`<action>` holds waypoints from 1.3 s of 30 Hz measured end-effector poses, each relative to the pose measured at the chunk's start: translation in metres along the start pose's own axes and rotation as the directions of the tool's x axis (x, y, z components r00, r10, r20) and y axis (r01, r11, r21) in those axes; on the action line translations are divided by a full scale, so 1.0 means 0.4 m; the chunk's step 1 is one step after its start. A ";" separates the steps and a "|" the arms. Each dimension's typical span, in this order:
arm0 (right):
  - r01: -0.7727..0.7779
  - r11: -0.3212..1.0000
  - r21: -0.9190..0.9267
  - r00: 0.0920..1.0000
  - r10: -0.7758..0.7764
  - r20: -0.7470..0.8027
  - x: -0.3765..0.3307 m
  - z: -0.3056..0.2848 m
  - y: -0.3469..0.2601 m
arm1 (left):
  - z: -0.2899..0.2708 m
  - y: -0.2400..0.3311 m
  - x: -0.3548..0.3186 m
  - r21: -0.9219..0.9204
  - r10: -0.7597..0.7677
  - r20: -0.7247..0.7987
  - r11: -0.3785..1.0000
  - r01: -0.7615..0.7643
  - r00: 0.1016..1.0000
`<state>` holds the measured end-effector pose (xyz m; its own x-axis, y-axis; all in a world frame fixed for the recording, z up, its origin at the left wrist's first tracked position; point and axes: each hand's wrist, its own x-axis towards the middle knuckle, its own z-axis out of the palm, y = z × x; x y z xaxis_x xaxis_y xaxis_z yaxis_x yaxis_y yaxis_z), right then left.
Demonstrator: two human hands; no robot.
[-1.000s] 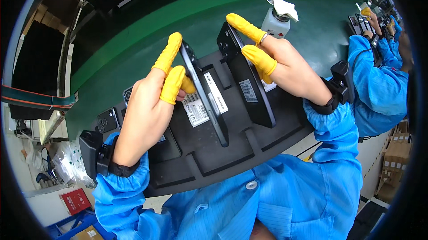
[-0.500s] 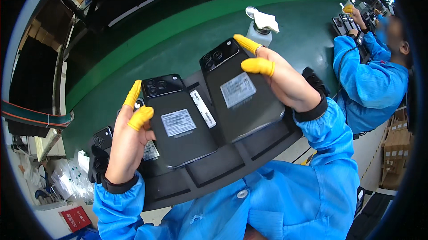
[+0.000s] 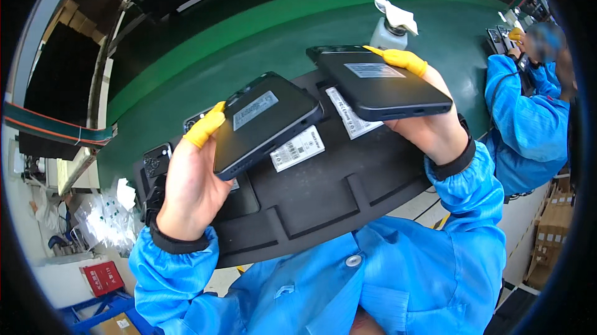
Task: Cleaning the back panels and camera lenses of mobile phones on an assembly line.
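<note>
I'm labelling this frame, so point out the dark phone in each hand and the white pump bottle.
Left-hand dark phone [image 3: 264, 120], head view, middle of its back.
Right-hand dark phone [image 3: 379, 83], head view, middle of its back.
White pump bottle [image 3: 387, 36], head view, its body.

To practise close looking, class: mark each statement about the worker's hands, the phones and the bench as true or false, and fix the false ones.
1. Each hand holds one dark phone. True: the left hand holds the left phone, the right hand the right phone.
2. Both phones lie flat in the black tray. False: both are lifted above it.
3. The fingertips wear yellow finger cots. True.
4. The white pump bottle stands in the tray. False: it stands on the green belt beyond.
</note>
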<state>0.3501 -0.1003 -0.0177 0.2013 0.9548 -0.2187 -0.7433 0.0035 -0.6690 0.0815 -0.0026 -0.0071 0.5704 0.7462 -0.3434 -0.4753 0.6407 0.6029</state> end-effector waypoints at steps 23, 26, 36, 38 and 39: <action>0.215 0.150 -0.965 0.976 -0.054 0.209 0.056 -0.064 -0.032 | -0.018 -0.037 -0.021 0.935 0.202 0.344 0.022 -0.355 0.917; 0.181 0.087 -0.980 0.983 -0.034 0.179 0.052 -0.048 -0.043 | -0.012 0.036 -0.044 0.855 0.343 0.457 -0.423 -0.299 0.821; 0.478 -0.628 -0.615 0.717 -0.127 0.686 0.020 0.109 -0.028 | -0.351 0.308 -0.212 0.788 0.339 0.200 -0.614 0.055 0.919; 0.595 -0.600 -0.535 0.668 -0.001 0.744 0.043 0.166 0.024 | -0.447 0.314 -0.193 0.858 0.277 0.160 -0.513 0.005 0.948; 0.633 -0.592 -0.499 0.655 0.066 0.753 0.061 0.188 0.052 | -0.470 0.315 -0.181 0.876 0.229 0.148 -0.481 -0.020 0.962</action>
<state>0.2914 -0.0546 0.0164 -0.3978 0.8492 0.3474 0.8855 0.4544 -0.0967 -0.1458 0.0579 -0.0416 0.5391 0.8379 -0.0857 0.8042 -0.4818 0.3481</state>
